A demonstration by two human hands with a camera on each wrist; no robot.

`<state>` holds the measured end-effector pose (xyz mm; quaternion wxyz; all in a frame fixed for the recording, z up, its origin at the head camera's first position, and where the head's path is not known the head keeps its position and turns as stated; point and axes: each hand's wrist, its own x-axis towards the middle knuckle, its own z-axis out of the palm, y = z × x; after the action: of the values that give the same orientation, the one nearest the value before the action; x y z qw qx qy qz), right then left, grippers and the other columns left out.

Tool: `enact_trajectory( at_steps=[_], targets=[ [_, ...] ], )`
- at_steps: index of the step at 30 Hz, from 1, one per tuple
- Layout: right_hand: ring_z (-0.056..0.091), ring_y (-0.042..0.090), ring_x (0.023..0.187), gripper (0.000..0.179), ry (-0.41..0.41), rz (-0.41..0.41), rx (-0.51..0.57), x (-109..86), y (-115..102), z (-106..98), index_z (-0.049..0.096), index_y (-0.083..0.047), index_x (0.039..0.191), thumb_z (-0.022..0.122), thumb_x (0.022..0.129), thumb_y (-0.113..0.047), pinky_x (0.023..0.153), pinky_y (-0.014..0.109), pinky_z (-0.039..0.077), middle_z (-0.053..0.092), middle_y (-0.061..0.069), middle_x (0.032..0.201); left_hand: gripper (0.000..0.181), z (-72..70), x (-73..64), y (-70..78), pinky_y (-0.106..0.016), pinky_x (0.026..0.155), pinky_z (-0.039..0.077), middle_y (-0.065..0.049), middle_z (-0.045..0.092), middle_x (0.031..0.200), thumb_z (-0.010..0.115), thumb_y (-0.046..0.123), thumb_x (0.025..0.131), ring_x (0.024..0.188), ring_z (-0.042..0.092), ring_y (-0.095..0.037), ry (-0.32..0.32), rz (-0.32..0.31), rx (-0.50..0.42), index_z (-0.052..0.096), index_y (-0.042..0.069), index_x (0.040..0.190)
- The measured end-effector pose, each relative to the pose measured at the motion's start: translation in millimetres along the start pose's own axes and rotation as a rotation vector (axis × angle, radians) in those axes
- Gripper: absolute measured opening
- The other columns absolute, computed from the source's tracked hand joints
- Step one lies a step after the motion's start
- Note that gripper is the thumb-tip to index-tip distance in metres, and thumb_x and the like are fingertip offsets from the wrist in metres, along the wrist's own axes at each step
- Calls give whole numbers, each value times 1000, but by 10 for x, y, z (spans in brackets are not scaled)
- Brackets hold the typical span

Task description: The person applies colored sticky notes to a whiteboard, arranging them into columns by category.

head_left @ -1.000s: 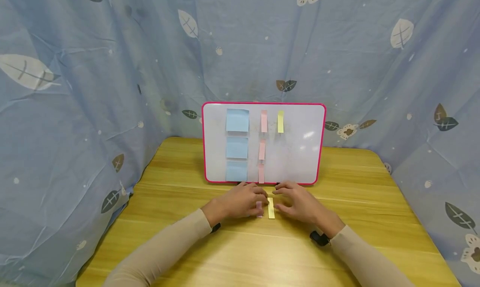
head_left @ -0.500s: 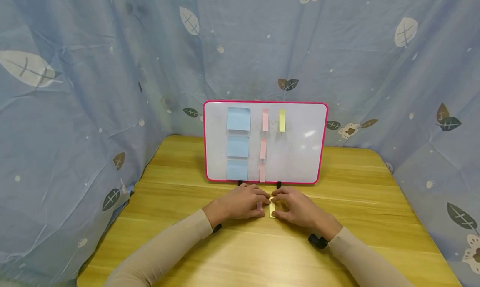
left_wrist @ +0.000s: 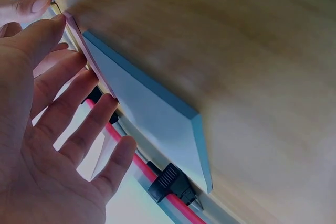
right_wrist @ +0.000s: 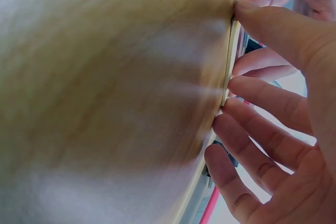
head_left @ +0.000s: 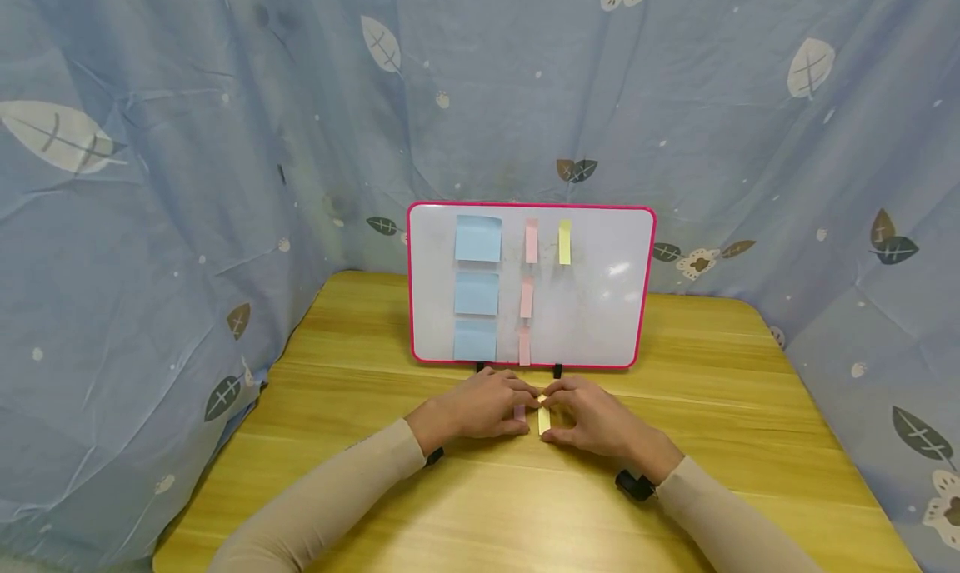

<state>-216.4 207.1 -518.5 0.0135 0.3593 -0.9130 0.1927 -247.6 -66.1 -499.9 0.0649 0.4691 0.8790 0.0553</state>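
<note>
Two narrow sticky-note pads lie side by side on the wooden table before the whiteboard. My left hand (head_left: 480, 405) holds the pink sticky-note pad (head_left: 520, 413), thumb at its near end and fingers toward the far end. My right hand (head_left: 600, 415) grips the yellow sticky-note pad (head_left: 544, 419), thumb at the near end and index finger at the far end. In the right wrist view a thin dark gap shows along the edge of the yellow pad. Beside the pink pad, a larger blue sticky-note pad (left_wrist: 147, 103) shows in the left wrist view; my left hand hides it from the head view.
A pink-framed whiteboard (head_left: 600, 323) stands behind my hands on black feet (head_left: 557, 371). On it are a column of blue notes (head_left: 477, 239), a column of pink strips (head_left: 527, 296) and one yellow strip (head_left: 565, 241). A patterned curtain (head_left: 487, 82) surrounds the table (head_left: 480, 506).
My right hand has moved left onto the yellow pad, its thumb and index finger closing in on the ends. My left hand stays at the pink pad, nearly unmoved.
</note>
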Motion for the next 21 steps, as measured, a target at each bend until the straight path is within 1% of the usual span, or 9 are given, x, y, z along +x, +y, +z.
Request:
enact_trajectory(
  at_steps=[6,10,15,21],
  targets=[
    [76,32,135,43,-5,-1,9,-6,-6,-6,88,-8,128,96,100,-39,117,55,63,81,9,143,47,-6,-3,12,-52,127,54,9,68,169,71,48,117,158,62,-21,0,-3,-1,74,26,158],
    [77,34,133,39,3,-13,25,-11,3,-8,88,-6,128,94,102,-35,116,57,63,82,11,143,46,-2,-3,12,-52,127,54,8,68,169,71,48,117,158,62,-21,-1,-5,-4,75,26,158],
    [80,35,131,26,19,-18,56,-4,16,-12,88,-9,124,89,106,-27,114,59,64,84,12,142,46,-5,-1,13,-53,127,55,7,69,168,70,48,117,157,64,-21,3,-6,-3,75,26,157],
    [83,31,125,7,20,9,99,21,6,-26,87,-15,112,83,108,-19,108,52,67,85,11,141,45,1,3,23,-54,126,56,7,69,168,70,48,118,158,63,-22,8,-14,-11,75,25,156]
  ],
)
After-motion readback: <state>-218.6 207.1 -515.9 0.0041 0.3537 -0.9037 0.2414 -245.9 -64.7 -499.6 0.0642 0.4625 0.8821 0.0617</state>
